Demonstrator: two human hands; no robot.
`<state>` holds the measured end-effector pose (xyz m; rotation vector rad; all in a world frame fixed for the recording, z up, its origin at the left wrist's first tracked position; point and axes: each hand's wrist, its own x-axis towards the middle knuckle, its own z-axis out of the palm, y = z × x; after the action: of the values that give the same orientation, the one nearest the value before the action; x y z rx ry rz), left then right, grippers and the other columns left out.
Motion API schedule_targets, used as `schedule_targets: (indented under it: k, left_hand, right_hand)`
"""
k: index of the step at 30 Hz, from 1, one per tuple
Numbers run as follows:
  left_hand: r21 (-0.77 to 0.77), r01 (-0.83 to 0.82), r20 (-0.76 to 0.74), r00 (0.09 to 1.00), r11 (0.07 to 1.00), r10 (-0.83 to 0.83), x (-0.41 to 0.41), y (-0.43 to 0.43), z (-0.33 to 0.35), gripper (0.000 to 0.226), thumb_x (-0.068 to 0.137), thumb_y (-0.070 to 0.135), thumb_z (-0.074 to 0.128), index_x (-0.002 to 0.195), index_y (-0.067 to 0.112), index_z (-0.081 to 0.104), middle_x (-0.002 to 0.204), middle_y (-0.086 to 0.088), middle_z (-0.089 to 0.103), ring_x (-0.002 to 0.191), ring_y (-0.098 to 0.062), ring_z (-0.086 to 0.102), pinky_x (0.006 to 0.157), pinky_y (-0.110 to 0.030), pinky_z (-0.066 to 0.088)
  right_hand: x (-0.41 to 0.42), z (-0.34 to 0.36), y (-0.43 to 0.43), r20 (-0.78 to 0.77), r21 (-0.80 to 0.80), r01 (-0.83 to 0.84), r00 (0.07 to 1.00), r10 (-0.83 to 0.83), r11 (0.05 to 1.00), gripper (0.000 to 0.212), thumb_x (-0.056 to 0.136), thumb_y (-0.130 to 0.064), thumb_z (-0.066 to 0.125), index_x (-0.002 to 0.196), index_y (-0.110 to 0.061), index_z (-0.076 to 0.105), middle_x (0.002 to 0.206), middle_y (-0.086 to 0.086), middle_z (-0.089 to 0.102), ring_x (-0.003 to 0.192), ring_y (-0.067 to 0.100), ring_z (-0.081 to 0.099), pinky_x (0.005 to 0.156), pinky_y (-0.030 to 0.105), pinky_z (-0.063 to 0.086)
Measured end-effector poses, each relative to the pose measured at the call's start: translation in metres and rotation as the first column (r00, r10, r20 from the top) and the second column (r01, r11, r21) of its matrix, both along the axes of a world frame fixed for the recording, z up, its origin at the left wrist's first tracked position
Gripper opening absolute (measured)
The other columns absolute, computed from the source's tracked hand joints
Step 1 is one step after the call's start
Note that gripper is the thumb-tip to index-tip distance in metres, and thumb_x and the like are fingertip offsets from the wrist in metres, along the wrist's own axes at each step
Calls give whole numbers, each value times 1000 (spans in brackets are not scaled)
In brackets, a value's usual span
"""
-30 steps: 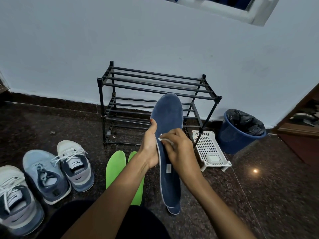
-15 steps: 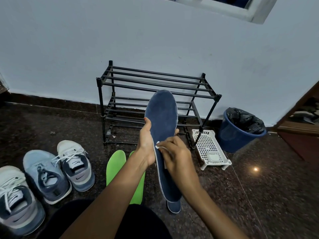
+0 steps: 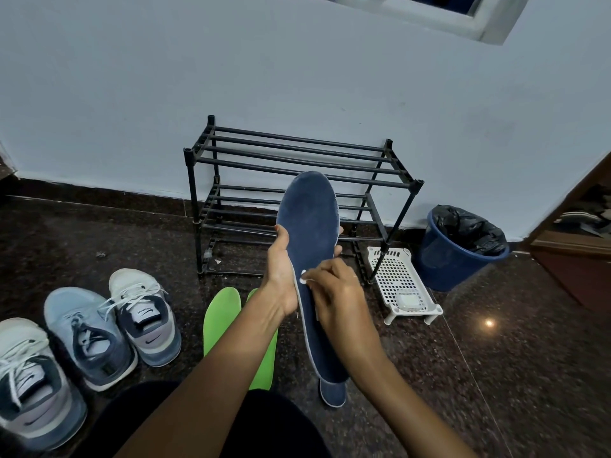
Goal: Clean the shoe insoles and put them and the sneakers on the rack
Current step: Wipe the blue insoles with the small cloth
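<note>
The left hand [image 3: 281, 279] is gripping the blue insole [image 3: 310, 219] at mid-length, thumb pressing on its near edge and fingertips curling round the far edge from behind. It is holding the insole upright in front of the rack [image 3: 297, 140], toe end up and clear of the floor [image 3: 496, 375]. The right hand [image 3: 337, 295] is pinching a small white wipe [image 3: 302, 280] between thumb and fingers and is pressing it against the insole's pale edge, just beside the left palm.

Assessment: cleaning is proceeding, and nothing is sitting on the rack. For a sound result, the left hand should be bracing directly behind the wiped spot so the insole is not flexing away. The strokes should be running lengthwise, toe to heel.

Count:
- Blue insoles: two. One is held, and a second blue insole [image 3: 332, 393] is lying on the floor, showing only one end.
- Green insoles [image 3: 221, 319]: two, lying side by side on the floor.
- Sneakers [image 3: 87, 338]: three in view at left; a fourth cannot be confirmed.
- Rack: one.
- White perforated tray [image 3: 401, 282]: one.
- Blue bin [image 3: 446, 262]: one.
</note>
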<state>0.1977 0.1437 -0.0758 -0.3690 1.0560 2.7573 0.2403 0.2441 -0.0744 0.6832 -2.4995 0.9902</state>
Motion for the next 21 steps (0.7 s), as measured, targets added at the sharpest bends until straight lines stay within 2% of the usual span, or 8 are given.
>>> schedule_targets:
  k: [2,6,9,12,15,16,18,21]
  left_hand:
    - [-6,11,-15,1000,1000,-11,0,1,0,75,94,62,19,113,4,62,95,-14,72,78,-23,69,74,-32,54]
    - [-34,13,-23,1000,999,-14,0,-1,-1,73,95,60,20,110,2,62,92,-14,72,75,-23,69,69,-30,56]
    - [-27,-4,-27,1000,1000,3,1,-2,1,73,96,58,18,111,2,62,96,-15,71,70,-23,68,63,-26,56]
    - [14,-9,-10,1000,1000,9,-1,-1,-1,74,95,60,17,117,3,60,107,-14,69,76,-23,66,67,-27,55]
    - [-3,11,-20,1000,1000,-11,-2,0,-2,75,94,62,18,113,4,62,106,-16,69,83,-25,66,78,-32,53]
    - [-12,21,-20,1000,1000,-21,-1,1,-2,74,95,61,19,109,4,63,101,-15,70,82,-24,67,77,-31,53]
    - [-30,32,-33,999,999,-33,-1,1,-2,69,96,58,19,101,5,64,88,-12,73,72,-20,70,67,-26,55]
    - [-16,35,-33,999,999,-35,-2,-2,-3,70,96,59,18,103,6,64,93,-12,73,76,-23,68,67,-26,56]
  right_hand:
    - [-9,1,3,1,-10,29,1000,-29,1000,18,86,-3,50,93,-2,67,89,3,53,84,20,49,76,8,34]
    - [-10,1,0,42,-66,37,999,-34,997,15,88,0,50,92,-1,65,89,-5,47,86,18,48,74,11,35]
    - [3,-1,-4,-4,-38,8,1000,-8,999,18,86,-7,51,90,-1,67,87,-2,51,83,15,49,76,4,31]
    - [7,-3,-3,-14,0,3,1000,-3,1000,19,84,-8,51,90,-2,68,87,4,55,81,13,47,77,0,28]
    - [-4,-1,1,-8,-7,31,999,-31,999,17,85,-5,51,89,-2,67,85,0,51,81,16,47,75,4,31]
    - [-9,0,2,-1,-20,42,999,-42,999,16,87,-3,51,90,-1,66,86,-1,49,81,17,48,74,8,34]
    - [-12,-1,1,23,-54,62,998,-61,997,15,89,-2,50,91,0,65,87,-5,47,83,16,47,72,15,37]
    - [0,-2,-5,34,-93,50,998,-47,994,17,89,-9,50,90,0,64,86,-11,45,83,9,44,75,8,33]
